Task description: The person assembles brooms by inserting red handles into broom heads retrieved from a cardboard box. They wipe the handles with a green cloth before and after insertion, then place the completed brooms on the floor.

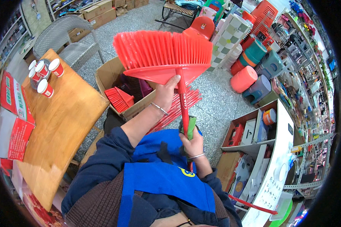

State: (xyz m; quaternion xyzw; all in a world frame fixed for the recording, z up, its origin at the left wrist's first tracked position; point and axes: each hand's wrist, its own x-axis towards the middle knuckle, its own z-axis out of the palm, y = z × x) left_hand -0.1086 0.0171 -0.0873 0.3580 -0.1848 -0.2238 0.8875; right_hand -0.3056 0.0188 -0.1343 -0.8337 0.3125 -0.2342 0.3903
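Observation:
A red broom [159, 73] is held up in front of me, its bristles pointing up and away. My left hand [166, 94] grips the base of the broom head beside the neck, thumb against the socket. Lower down, my right hand [193, 143] is closed around the red handle, with a green cloth-like piece [191, 128] between the hand and the handle. Behind the handle lies a bundle of red sticks [169, 116]. An open cardboard box [108, 75] to the left holds another red broom head [119, 99] and dark purple ones.
A wooden table [74, 109] with several paper cups [45, 88] and a red-white carton [17, 109] stands left. Behind it is a grey wicker chair [68, 39]. At right are a white-topped counter [271, 166], a protruding red stick [254, 205] and stacked plastic stools [243, 79].

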